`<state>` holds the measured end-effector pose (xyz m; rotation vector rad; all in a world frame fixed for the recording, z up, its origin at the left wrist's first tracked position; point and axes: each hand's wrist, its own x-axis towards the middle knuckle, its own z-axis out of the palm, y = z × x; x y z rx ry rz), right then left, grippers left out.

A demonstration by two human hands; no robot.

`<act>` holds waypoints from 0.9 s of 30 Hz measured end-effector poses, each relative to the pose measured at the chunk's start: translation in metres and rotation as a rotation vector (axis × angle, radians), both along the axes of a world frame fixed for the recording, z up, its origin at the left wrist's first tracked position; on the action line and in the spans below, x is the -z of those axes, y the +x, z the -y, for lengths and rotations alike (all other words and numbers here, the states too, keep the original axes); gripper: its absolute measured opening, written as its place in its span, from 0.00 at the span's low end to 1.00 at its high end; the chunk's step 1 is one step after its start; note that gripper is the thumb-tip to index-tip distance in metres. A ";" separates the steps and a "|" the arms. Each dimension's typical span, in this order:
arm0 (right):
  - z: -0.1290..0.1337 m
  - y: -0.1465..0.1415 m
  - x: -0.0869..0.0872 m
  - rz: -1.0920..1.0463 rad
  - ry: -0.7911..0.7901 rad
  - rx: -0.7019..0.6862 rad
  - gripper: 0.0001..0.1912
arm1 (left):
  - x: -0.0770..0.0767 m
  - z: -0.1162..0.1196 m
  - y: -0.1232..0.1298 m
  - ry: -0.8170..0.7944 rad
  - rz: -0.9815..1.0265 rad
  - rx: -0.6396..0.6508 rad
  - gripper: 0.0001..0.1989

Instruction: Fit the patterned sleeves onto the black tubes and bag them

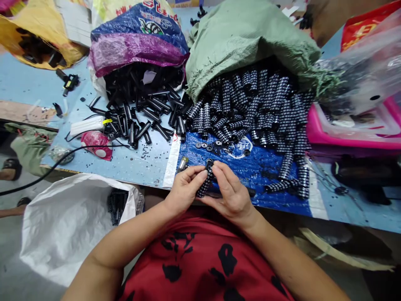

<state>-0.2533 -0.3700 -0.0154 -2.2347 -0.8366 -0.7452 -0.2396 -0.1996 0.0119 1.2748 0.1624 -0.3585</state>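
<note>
A white woven sack (62, 225) gapes beside the blue table (28, 79); plain black tubes (140, 113) spill from a purple bag (138, 46). At centre, the left hand (183, 190) and right hand (230, 190) together pinch 1 black, white-printed cylindrical grip (205, 182) above blue sheeting (260, 167), near the spilled pile of printed grips (260, 108).

Right in front of you, the blue sheet (266, 167) has a bare patch between the small rings (206, 146) and the printed tubes (282, 185) on the right. Behind it, a big heap of printed tubes (260, 108) blocks the way (it spills from the green sack (247, 37)). The black tube pile (144, 113) fills the back left. The bench (28, 79) at far left has open room.
</note>
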 end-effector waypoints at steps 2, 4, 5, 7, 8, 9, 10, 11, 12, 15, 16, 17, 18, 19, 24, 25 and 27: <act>-0.003 -0.002 0.001 -0.033 -0.030 0.029 0.53 | -0.001 -0.004 0.003 -0.002 -0.040 0.036 0.23; -0.005 -0.003 0.002 -0.082 -0.045 0.045 0.54 | 0.000 -0.007 0.007 -0.006 -0.074 0.057 0.23; -0.005 -0.002 0.003 -0.105 -0.048 0.047 0.55 | 0.001 -0.009 0.009 -0.014 -0.089 0.059 0.23; -0.003 0.000 0.008 -0.140 -0.063 0.065 0.56 | 0.006 -0.017 0.014 -0.010 -0.072 0.049 0.23; 0.000 0.001 0.011 -0.153 -0.095 0.090 0.53 | 0.009 -0.022 0.017 0.020 -0.022 0.032 0.22; 0.003 0.002 0.014 -0.162 -0.140 0.123 0.47 | 0.013 -0.029 0.020 0.072 0.050 0.008 0.22; 0.007 0.003 0.018 -0.172 -0.194 0.158 0.36 | 0.016 -0.037 0.023 0.147 0.138 -0.024 0.20; 0.011 0.003 0.021 -0.184 -0.251 0.190 0.25 | 0.020 -0.046 0.027 0.242 0.230 -0.053 0.19; 0.015 0.004 0.023 -0.196 -0.296 0.214 0.16 | 0.023 -0.055 0.031 0.352 0.313 -0.070 0.17; 0.024 0.002 0.023 -0.194 -0.279 0.253 0.08 | 0.027 -0.077 0.042 0.703 0.444 0.023 0.11; 0.026 0.002 0.021 -0.183 -0.234 0.256 0.09 | 0.027 -0.081 0.046 0.806 0.451 0.096 0.10; 0.027 0.002 0.019 -0.169 -0.179 0.251 0.09 | 0.027 -0.083 0.049 0.892 0.444 0.177 0.10; 0.027 0.002 0.017 -0.157 -0.123 0.238 0.10 | 0.025 -0.084 0.052 0.958 0.426 0.258 0.10; 0.026 0.003 0.016 -0.139 -0.078 0.223 0.10 | 0.023 -0.085 0.056 1.002 0.396 0.335 0.11; 0.021 0.007 0.012 -0.131 -0.246 0.170 0.10 | 0.017 -0.081 0.075 0.979 0.190 0.556 0.16; 0.020 0.007 0.010 -0.145 -0.289 0.164 0.10 | 0.016 -0.081 0.078 0.961 0.173 0.573 0.16; 0.018 0.006 0.004 -0.136 -0.262 0.145 0.11 | 0.014 -0.080 0.085 0.945 0.180 0.602 0.17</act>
